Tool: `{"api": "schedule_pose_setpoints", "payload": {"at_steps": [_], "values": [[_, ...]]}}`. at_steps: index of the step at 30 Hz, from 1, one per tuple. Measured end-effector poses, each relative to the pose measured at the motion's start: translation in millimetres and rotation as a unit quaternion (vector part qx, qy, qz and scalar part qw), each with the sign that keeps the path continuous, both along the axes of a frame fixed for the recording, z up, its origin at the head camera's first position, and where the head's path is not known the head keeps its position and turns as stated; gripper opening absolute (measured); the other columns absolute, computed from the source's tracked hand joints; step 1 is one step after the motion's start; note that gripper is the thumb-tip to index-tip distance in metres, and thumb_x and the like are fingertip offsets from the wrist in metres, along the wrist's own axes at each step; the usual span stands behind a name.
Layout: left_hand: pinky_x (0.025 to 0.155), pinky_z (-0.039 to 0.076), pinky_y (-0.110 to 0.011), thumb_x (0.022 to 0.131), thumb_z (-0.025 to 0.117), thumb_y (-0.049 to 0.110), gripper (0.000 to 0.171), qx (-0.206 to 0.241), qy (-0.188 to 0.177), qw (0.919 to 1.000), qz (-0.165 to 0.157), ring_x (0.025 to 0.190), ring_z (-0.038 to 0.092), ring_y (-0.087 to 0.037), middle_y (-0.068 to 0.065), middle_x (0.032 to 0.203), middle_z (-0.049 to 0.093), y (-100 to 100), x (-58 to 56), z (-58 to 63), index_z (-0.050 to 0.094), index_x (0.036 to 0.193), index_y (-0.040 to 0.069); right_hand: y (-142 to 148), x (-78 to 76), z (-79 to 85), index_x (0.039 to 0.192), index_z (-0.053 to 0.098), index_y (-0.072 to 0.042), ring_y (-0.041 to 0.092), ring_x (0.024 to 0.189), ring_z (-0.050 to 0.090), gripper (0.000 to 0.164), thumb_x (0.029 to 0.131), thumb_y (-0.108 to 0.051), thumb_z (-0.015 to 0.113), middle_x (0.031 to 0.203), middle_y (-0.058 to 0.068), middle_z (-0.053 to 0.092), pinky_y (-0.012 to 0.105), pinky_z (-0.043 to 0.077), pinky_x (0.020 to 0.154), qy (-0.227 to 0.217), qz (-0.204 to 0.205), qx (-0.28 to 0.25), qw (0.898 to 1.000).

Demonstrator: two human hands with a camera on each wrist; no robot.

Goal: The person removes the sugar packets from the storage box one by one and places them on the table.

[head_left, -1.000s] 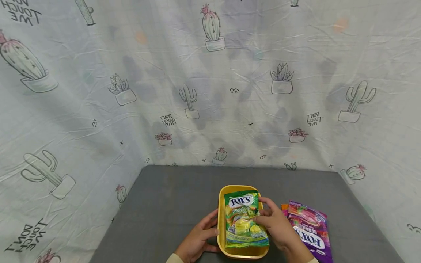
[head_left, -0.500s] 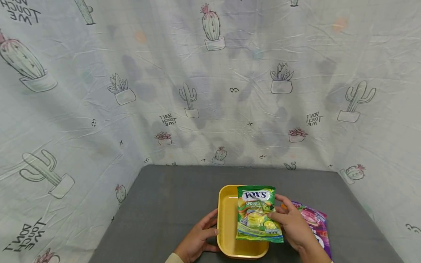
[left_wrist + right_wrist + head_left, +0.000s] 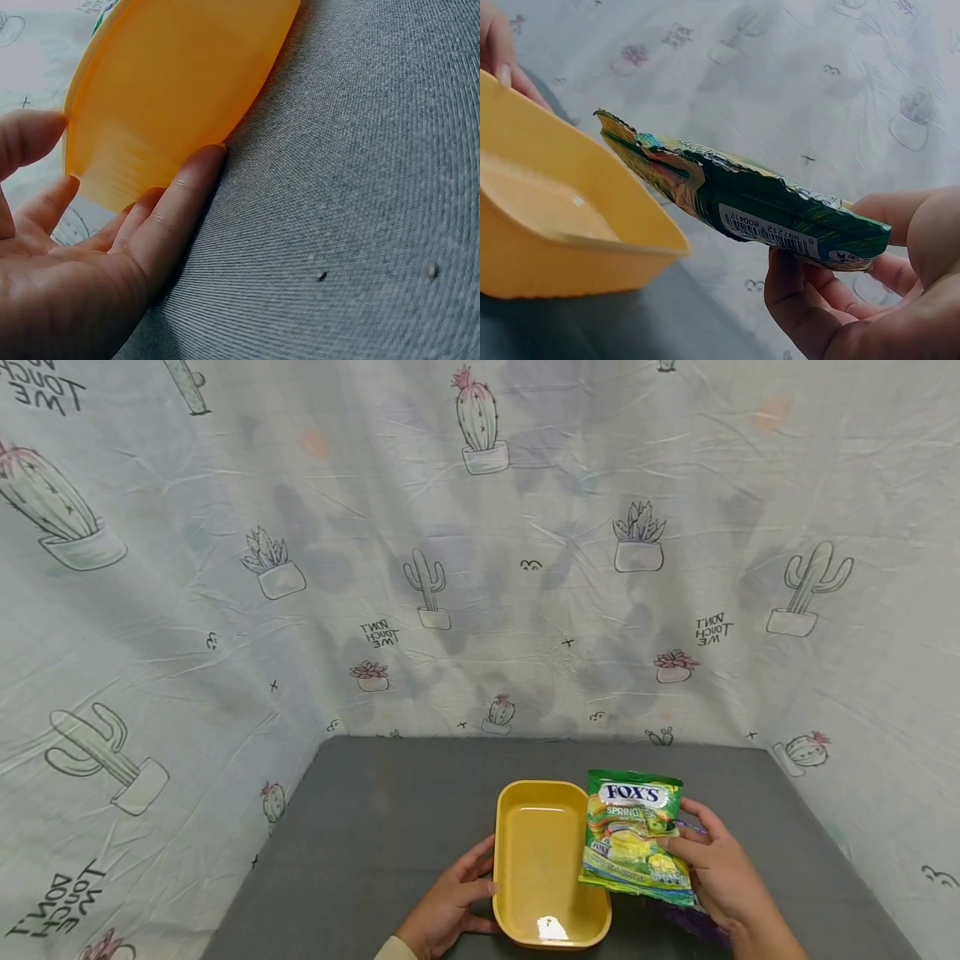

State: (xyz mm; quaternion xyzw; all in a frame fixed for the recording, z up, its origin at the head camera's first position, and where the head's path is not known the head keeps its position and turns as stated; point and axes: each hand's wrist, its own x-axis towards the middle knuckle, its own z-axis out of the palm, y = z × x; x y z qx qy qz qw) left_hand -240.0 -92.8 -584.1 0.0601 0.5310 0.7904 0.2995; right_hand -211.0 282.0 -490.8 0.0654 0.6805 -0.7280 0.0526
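My right hand pinches the right edge of a green and yellow Fox's Spring Tea candy bag, thumb on the front and fingers behind it. In the right wrist view the candy bag is tilted, its barcode side facing down, off to the side of the yellow tray. The tray stands on the table with nothing inside it. My left hand rests against its left side. Seen from the left wrist, extended fingers touch the tray's outer wall, and the thumb is at the rim.
A purple candy bag lies on the grey table at the right, mostly hidden under the held bag and right hand. A cactus-print sheet hangs at the back and both sides.
My right hand has lifted the green candy bag out of the yellow tray and carried it right, over the purple bag. The left hand and tray have stayed in place.
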Motion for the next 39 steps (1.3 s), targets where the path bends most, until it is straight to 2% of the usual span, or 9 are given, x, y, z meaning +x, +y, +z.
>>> {"api": "schedule_pose_setpoints", "payload": {"at_steps": [4,6,11,13,16,21,25,30,39], "values": [[0.072,0.05,-0.06,0.094,0.058,0.012,0.066,0.002,-0.004,1.0,0.0,0.115,0.051,-0.038,-0.019,0.148,0.033,-0.5,0.5,-0.5,0.028,0.152,0.02,12.1,3.2,-0.8,0.153,-0.001,-0.011,0.04,0.13,0.023,0.087,0.092,-0.008,0.061,0.144,0.039,0.003,0.026,0.046,0.081,-0.008,-0.004,-0.003,1.0],[0.072,0.05,-0.06,0.094,0.058,0.011,0.066,0.002,-0.005,1.0,-0.001,0.115,0.052,-0.038,-0.019,0.148,0.033,-0.7,0.5,-0.8,0.029,0.152,0.02,18.5,5.4,-1.5,0.153,-0.005,-0.01,0.04,0.135,0.014,0.09,0.093,-0.01,0.062,0.145,0.04,-0.006,0.023,0.045,0.083,-0.013,-0.002,-0.004,1.0],[0.073,0.05,-0.06,0.094,0.057,0.011,0.065,0.001,-0.009,1.0,0.001,0.115,0.052,-0.036,-0.018,0.149,0.033,-0.3,1.7,-1.0,0.03,0.152,0.021,33.0,9.3,-4.8,0.153,-0.004,-0.01,0.024,0.114,0.049,0.091,0.092,-0.013,0.064,0.143,0.039,0.01,0.03,0.048,0.081,-0.017,-0.029,0.003,0.999],[0.073,0.05,-0.06,0.094,0.056,0.011,0.064,0.001,-0.009,1.0,0.002,0.116,0.052,-0.036,-0.017,0.149,0.033,0.3,3.3,-0.9,0.03,0.152,0.022,38.9,11.1,-6.5,0.152,-0.002,-0.011,0.016,0.102,0.056,0.089,0.092,-0.012,0.064,0.142,0.035,0.016,0.034,0.05,0.079,-0.019,-0.042,0.001,0.999],[0.073,0.05,-0.06,0.095,0.056,0.011,0.064,0.002,-0.008,1.0,0.003,0.116,0.052,-0.036,-0.017,0.149,0.032,1.3,5.7,-0.6,0.03,0.152,0.022,48.7,14.2,-10.0,0.151,-0.001,-0.014,0.012,0.097,0.057,0.088,0.092,-0.012,0.064,0.14,0.032,0.019,0.034,0.05,0.078,-0.021,-0.046,-0.004,0.999],[0.073,0.05,-0.06,0.095,0.057,0.011,0.065,0.003,-0.008,1.0,0.005,0.117,0.05,-0.036,-0.018,0.149,0.032,3.3,10.7,1.0,0.029,0.152,0.021,64.1,19.2,-15.0,0.148,0.004,-0.017,0.014,0.096,0.057,0.082,0.092,-0.009,0.063,0.126,0.02,0.041,0.033,0.05,0.077,-0.024,-0.05,-0.014,0.998],[0.073,0.05,-0.06,0.094,0.057,0.011,0.065,0.002,-0.005,1.0,0.007,0.117,0.051,-0.037,-0.019,0.149,0.032,4.5,13.9,2.6,0.029,0.152,0.02,73.5,24.0,-18.0,0.146,0.01,-0.024,0.02,0.091,0.062,0.077,0.092,-0.009,0.063,0.112,0.01,0.055,0.04,0.053,0.074,-0.041,-0.057,-0.04,0.997],[0.073,0.05,-0.06,0.095,0.055,0.01,0.064,0.002,-0.009,0.9999,0.008,0.116,0.051,-0.037,-0.018,0.149,0.033,4.3,13.7,2.9,0.029,0.152,0.021,80.8,27.3,-22.0,0.145,0.008,-0.026,0.02,0.084,0.061,0.077,0.093,-0.01,0.062,0.104,0.009,0.059,0.04,0.053,0.07,-0.048,-0.054,-0.045,0.996],[0.073,0.05,-0.06,0.095,0.054,0.01,0.064,0.005,-0.001,1.0,0.004,0.117,0.05,-0.037,-0.018,0.15,0.031,4.1,13.8,2.2,0.028,0.153,0.021,94.5,29.7,-31.5,0.15,-0.016,-0.014,0.014,0.098,0.059,0.096,0.093,-0.016,0.062,0.111,0.008,0.059,0.037,0.05,0.082,-0.096,-0.034,-0.009,0.995]]}}
